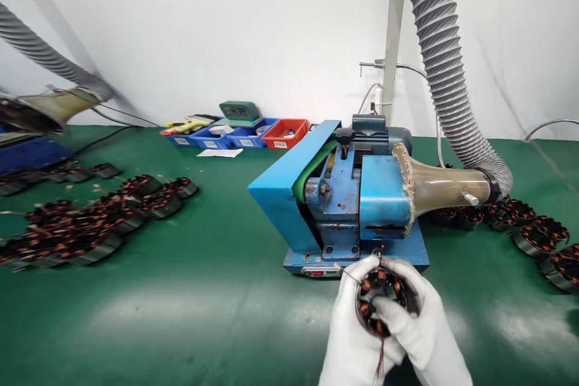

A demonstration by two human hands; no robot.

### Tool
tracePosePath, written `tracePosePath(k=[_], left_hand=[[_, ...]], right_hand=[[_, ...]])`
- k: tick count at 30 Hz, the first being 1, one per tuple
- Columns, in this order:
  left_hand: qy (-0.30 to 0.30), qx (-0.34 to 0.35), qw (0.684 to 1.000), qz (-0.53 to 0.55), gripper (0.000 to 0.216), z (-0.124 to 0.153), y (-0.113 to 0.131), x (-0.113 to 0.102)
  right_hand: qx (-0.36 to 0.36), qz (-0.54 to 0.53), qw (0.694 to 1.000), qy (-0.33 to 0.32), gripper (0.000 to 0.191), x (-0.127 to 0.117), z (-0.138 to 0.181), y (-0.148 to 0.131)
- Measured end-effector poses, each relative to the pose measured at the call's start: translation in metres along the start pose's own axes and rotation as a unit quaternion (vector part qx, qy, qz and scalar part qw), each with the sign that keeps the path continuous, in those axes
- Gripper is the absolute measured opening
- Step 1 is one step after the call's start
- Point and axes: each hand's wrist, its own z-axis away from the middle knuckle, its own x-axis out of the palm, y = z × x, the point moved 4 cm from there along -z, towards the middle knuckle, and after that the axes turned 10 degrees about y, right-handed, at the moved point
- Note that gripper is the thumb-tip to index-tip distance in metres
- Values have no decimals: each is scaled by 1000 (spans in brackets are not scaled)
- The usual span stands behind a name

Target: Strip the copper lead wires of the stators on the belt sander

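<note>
Head view looks across a green-matted bench (203, 301) that runs back to a plain white wall (248, 24), with a blue machine (344, 205) mid-bench and a ribbed grey hose (446, 72) dropping into its funnel on the right. At the near edge, just in front of the machine, the gloved left hand (348, 322) cups a copper-wound stator (379, 289) with fingers curled about it, and the gloved right hand (423, 329) grips it from the other side, thumb across its face. Spare stators (90, 223) lie heaped toward the left edge and along the right edge, and blue and red bins (246, 136) sit at the back edge.
</note>
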Motion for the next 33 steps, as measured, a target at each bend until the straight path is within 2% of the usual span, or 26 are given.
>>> tracePosePath(k=[2, 6, 8, 11, 16, 17, 19, 21, 23, 25, 28, 31, 33], left_hand=[[23, -8, 999, 30, 30, -9, 3, 8], [-47, 131, 990, -31, 34, -19, 12, 14], [-72, 173, 981, -57, 38, -19, 14, 15], [-68, 175, 980, -66, 38, -20, 14, 19], [-58, 112, 992, -24, 33, -19, 15, 31], [-45, 78, 996, -4, 32, -18, 12, 30], [-17, -33, 999, 39, 28, -14, 3, 23], [-4, -143, 987, 79, 22, -8, -9, 14], [-2, -171, 980, 99, 17, -3, -13, 6], [10, -135, 988, 80, 17, -3, -11, 3], [13, -30, 999, 6, 25, -10, -1, 9], [-42, 100, 993, -39, 28, -19, 11, 23], [-69, 151, 985, -50, 34, -23, 14, 29]], right_hand=[[-9, 28, 999, 22, 26, 9, -5, 3], [-17, 44, 998, 29, 23, 17, -22, 0], [-16, 48, 998, 40, 24, 16, -25, -2], [-10, 40, 998, 48, 24, 13, -25, -4], [0, 22, 997, 70, 22, 10, -22, -7], [2, 24, 997, 67, 22, 10, -20, -6], [-7, 39, 997, 64, 22, 8, -12, -4], [-32, 60, 995, 68, 20, 5, 0, -2], [-54, 76, 993, 75, 21, 2, 8, 0], [-51, 82, 993, 66, 21, 1, 10, 1], [-10, 78, 996, 52, 22, 5, -2, 0], [15, 55, 997, 58, 24, 10, -19, -4], [17, 39, 997, 58, 23, 13, -27, -7]])
